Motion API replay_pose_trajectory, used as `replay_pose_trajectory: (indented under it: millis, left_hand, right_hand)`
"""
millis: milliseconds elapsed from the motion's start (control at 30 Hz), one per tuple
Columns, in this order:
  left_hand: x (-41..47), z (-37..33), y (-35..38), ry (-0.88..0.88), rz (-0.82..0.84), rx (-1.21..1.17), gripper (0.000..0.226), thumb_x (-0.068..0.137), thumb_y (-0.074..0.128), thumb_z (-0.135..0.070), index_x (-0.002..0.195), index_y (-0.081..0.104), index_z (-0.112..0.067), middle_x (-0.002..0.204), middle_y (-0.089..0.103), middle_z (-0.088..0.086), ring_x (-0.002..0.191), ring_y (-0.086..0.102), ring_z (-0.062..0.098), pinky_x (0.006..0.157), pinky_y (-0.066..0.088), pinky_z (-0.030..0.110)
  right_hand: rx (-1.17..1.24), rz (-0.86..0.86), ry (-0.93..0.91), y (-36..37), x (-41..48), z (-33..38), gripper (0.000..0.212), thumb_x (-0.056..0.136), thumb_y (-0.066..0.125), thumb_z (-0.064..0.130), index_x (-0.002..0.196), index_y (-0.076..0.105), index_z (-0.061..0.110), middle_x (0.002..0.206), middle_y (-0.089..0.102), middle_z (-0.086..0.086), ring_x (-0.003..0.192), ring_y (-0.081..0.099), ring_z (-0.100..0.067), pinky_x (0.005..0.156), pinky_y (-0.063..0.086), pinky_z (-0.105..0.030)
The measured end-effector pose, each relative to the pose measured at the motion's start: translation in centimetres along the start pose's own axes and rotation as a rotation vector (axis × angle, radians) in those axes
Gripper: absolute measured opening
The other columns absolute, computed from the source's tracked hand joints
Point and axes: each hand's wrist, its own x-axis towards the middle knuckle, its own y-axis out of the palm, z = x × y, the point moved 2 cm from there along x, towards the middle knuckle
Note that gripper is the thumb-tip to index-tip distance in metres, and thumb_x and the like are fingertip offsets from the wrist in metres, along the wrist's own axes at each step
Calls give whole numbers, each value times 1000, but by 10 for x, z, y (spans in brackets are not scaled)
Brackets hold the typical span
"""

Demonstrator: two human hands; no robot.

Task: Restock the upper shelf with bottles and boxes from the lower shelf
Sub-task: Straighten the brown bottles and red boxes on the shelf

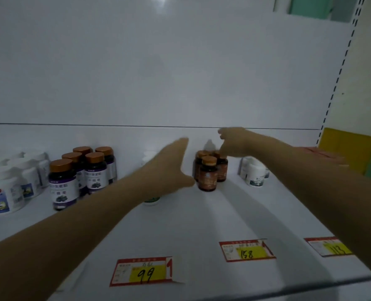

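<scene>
Both my arms reach over the white upper shelf [202,224]. My left hand [169,164] is stretched flat with straight fingers, just left of a small cluster of brown bottles [208,174] with copper caps; it holds nothing. A white bottle with a green label [151,200] stands under that hand, mostly hidden by it. My right hand [234,142] hovers above the rear brown bottles, its fingers pointing down at a cap; whether they touch it is unclear.
At the left stand dark bottles with purple labels [62,183] and white tubs [3,192]. More white tubs [254,172] stand at the right. Price tags 99 [143,272], 158 [246,250] and a third [330,246] lie along the front edge. A slotted upright [332,94] bounds the right side.
</scene>
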Motion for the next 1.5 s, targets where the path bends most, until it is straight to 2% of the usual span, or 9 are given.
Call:
replay_pose_trajectory:
  millis: [133, 233, 333, 467, 1000, 1133, 1233, 1300, 1500]
  left_hand:
    - [31, -16, 64, -197, 270, 165, 71, 90, 57, -20, 147, 17, -8, 127, 51, 10, 107, 53, 20, 79, 42, 21]
    - [61, -9, 98, -352, 263, 210, 72, 92, 54, -26, 148, 14, -2, 140, 43, 15, 121, 51, 25, 95, 44, 27]
    - [80, -4, 117, -421, 180, 149, 65, 90, 55, -27, 143, 27, -1, 132, 51, 14, 117, 54, 25, 93, 45, 27]
    - [85, 1, 124, -479, 150, 93, 53, 93, 50, -27, 137, 32, -5, 133, 51, 14, 118, 53, 25, 92, 42, 26]
    - [69, -13, 111, -501, 254, 190, 46, 96, 44, -32, 132, 38, -5, 123, 52, 9, 99, 50, 18, 72, 40, 19]
    - [54, -46, 93, -394, 365, 262, 46, 95, 46, -33, 133, 44, -7, 132, 50, 9, 113, 51, 19, 84, 40, 23]
    - [56, -73, 93, -270, 358, 203, 48, 93, 50, -37, 130, 47, -6, 114, 52, 6, 98, 50, 17, 81, 39, 23]
    - [64, -90, 101, -221, 317, 122, 52, 91, 54, -38, 132, 45, -6, 118, 53, 8, 102, 52, 19, 82, 40, 23]
    - [96, -110, 144, -253, 239, -22, 58, 88, 62, -32, 132, 37, -4, 103, 53, 8, 83, 49, 14, 55, 38, 17]
  right_hand:
    - [-240, 102, -17, 46, -3, -37, 38, 96, 43, 12, 133, 44, 2, 131, 52, -17, 120, 52, -29, 93, 45, -31]
    - [-145, 169, 3, 77, 15, -62, 48, 94, 44, 11, 139, 34, -2, 133, 49, -18, 121, 50, -29, 93, 44, -30]
    - [-50, 200, 17, 98, 34, -80, 59, 95, 46, 14, 145, 19, -3, 137, 47, -18, 123, 50, -28, 95, 45, -30]
    - [-97, 232, -47, 109, 46, -88, 45, 95, 46, 14, 137, 38, 2, 134, 51, -14, 121, 54, -27, 97, 46, -33]
    - [-86, 144, -111, 79, 9, -92, 34, 97, 41, 14, 127, 50, 0, 129, 53, -17, 118, 54, -27, 92, 47, -30]
    - [-121, 113, -64, 59, -13, -106, 36, 96, 39, 12, 126, 52, -3, 127, 55, -19, 116, 54, -29, 88, 46, -30]
    - [-105, 54, -31, 49, -22, -125, 41, 93, 43, 13, 131, 45, -1, 128, 52, -19, 117, 52, -30, 93, 42, -29]
    - [-109, 46, -4, 41, -30, -141, 35, 93, 45, 12, 127, 48, 2, 126, 53, -16, 108, 54, -27, 80, 44, -24]
    - [-102, 69, 91, 41, -26, -200, 36, 95, 44, 17, 128, 49, 2, 131, 53, -16, 117, 53, -27, 89, 46, -30]
